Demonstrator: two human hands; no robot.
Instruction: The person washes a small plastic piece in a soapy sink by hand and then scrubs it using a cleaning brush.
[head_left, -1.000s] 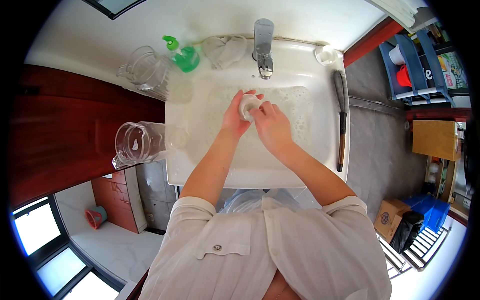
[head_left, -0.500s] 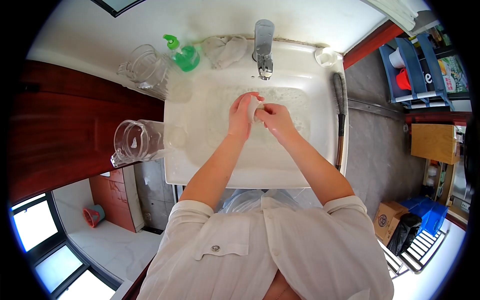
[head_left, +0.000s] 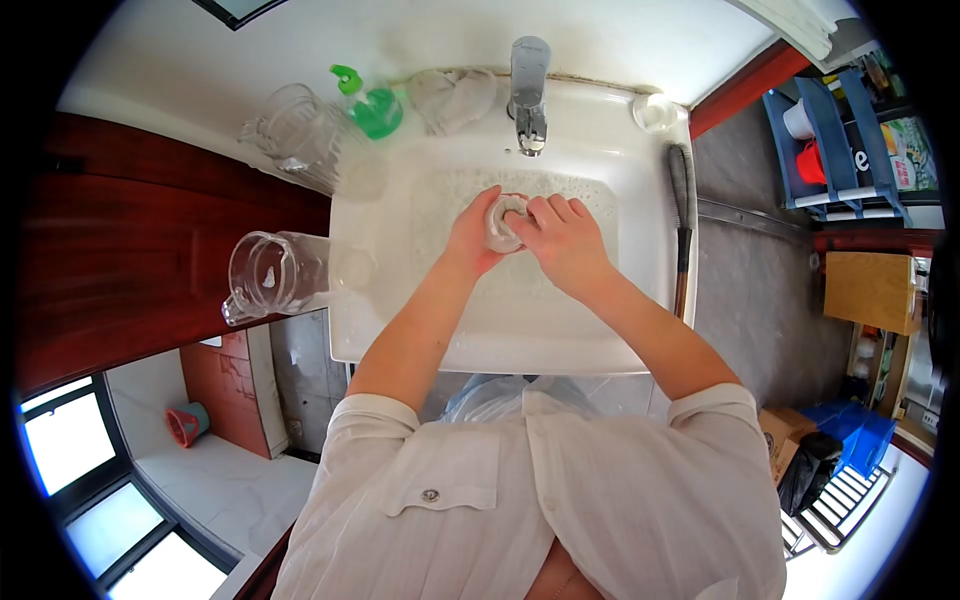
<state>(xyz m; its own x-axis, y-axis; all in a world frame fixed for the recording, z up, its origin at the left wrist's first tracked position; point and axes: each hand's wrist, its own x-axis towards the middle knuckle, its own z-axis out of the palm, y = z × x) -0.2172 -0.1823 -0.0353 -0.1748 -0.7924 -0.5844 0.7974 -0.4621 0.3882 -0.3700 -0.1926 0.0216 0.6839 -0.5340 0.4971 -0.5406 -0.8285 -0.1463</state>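
Observation:
A small round white cup (head_left: 497, 238) is held over the water, its opening turned up toward me. My left hand (head_left: 472, 238) wraps round its left side. My right hand (head_left: 563, 240) is on its right, fingers bent, with the thumb reaching into the opening; whether it also pinches a cloth I cannot make out. Both hands are over the white sink (head_left: 480, 335), which holds cloudy, bubbly water (head_left: 575, 195). The faucet (head_left: 530, 100) stands just beyond the hands.
A green soap pump bottle (head_left: 376, 113) and a crumpled cloth (head_left: 452, 100) lie along the back rim. Two clear pitchers (head_left: 300, 130) (head_left: 285, 275) stand at the left. A white round piece (head_left: 655, 113) sits back right, above a black brush (head_left: 682, 215) on the right rim.
The cup has turned so that its opening faces up toward me. My right hand has swung over it, with the thumb now inside the opening. My left hand has shifted slightly left.

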